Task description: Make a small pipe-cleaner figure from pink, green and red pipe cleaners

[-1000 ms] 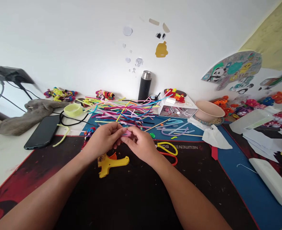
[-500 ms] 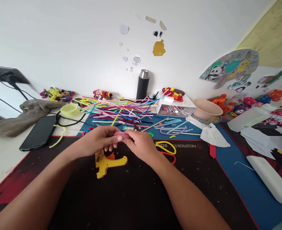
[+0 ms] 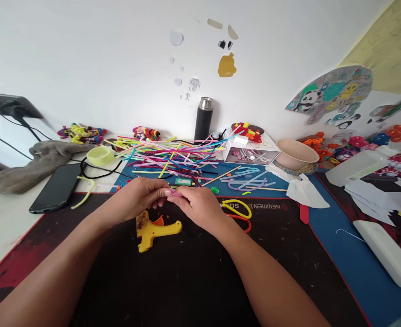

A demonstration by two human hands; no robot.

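With the clock face centred on the pink pipe-cleaner piece (image 3: 172,193), the left hand (image 3: 141,197) sits at 9 o'clock, nearly closed, pinching the piece between thumb and forefinger with its other fingers curled below. The right hand (image 3: 200,205) is at 4 o'clock, its thumb and forefinger likewise closed on the other end. The 2 hands almost meet, hiding much of the piece, so its full shape cannot be made out. It is held over the far part of the black desk mat (image 3: 176,290). At 7 o'clock a yellow hot glue gun (image 3: 154,231) lies on the mat, its orange trigger (image 3: 158,221) facing the hands. At 3 to 4 o'clock, just beside the right hand, are scissors handles (image 3: 237,203), 1 loop yellow and 1 red. A heap of multicoloured pipe cleaners (image 3: 173,156) spreads at 12 o'clock, and a black thermos (image 3: 203,123) stands upright behind it at 1 o'clock. A smartphone (image 3: 55,188) lies at 9 o'clock, well apart from the left hand
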